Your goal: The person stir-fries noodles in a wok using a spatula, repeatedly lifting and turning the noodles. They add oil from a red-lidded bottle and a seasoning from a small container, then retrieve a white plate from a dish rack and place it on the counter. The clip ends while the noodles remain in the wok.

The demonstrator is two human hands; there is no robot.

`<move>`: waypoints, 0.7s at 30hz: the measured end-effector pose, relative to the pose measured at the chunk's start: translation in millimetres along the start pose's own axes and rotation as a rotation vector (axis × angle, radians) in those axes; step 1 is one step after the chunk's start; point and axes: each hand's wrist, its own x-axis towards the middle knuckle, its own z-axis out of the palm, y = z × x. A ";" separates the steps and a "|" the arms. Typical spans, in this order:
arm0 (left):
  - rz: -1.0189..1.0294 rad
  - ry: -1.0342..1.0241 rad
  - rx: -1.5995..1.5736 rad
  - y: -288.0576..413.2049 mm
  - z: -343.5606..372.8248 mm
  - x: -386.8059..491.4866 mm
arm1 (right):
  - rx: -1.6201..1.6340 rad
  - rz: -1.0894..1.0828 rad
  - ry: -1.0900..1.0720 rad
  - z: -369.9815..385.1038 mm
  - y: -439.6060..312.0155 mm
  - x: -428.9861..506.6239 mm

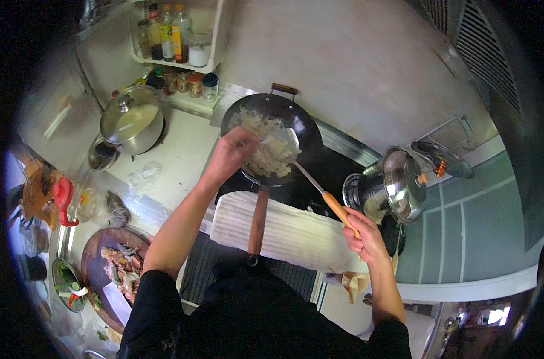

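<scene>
A black wok (302, 112) sits on the dark stovetop (330, 166), its wooden handle (258, 220) pointing towards me. Pale, shredded food (254, 119) lies spread inside it. My right hand (364, 233) grips the wooden handle of a metal wok spatula (310, 177), whose blade rests among the food. Over the wok's left side hovers my left hand (237, 146), fingers bunched together and blurred; whether something is pinched between them is hidden. A folded white towel (294, 229) covers the stove's front edge beneath the wok handle.
On the left stand a lidded pot (133, 128) and a round cutting board (90, 264) with raw meat (124, 269) and a cleaver (117, 303). Seasoning bottles (166, 38) fill a wall shelf. At right is a steel pot (375, 193) with a tilted lid (404, 186).
</scene>
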 end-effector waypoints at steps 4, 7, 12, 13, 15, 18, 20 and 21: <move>-0.052 -0.050 -0.105 53.8 -28.9 -21.1 | -0.005 -0.008 0.018 4.1 -0.7 5.5; 0.006 -0.081 -0.138 103.3 -48.2 -47.0 | -0.010 -0.019 0.019 8.7 -2.4 9.1; 0.176 -0.193 -0.150 177.5 -75.3 -95.6 | -0.006 0.006 0.070 18.4 -4.4 13.0; 0.248 -0.241 -0.164 192.6 -81.5 -101.8 | -0.011 0.010 0.059 20.0 -4.6 13.4; 0.499 -0.384 -0.291 217.7 -91.4 -106.7 | -0.010 0.012 0.069 23.1 -4.5 13.6; 0.707 -0.536 -0.395 242.2 -99.4 -115.9 | -0.011 -0.017 0.057 25.9 -4.3 12.6; 0.822 -0.628 -0.411 246.8 -105.0 -115.7 | -0.024 -0.028 0.089 27.1 -4.7 12.3; 0.927 -0.640 -0.457 243.8 -105.3 -112.0 | -0.034 -0.033 0.136 27.8 -4.4 11.6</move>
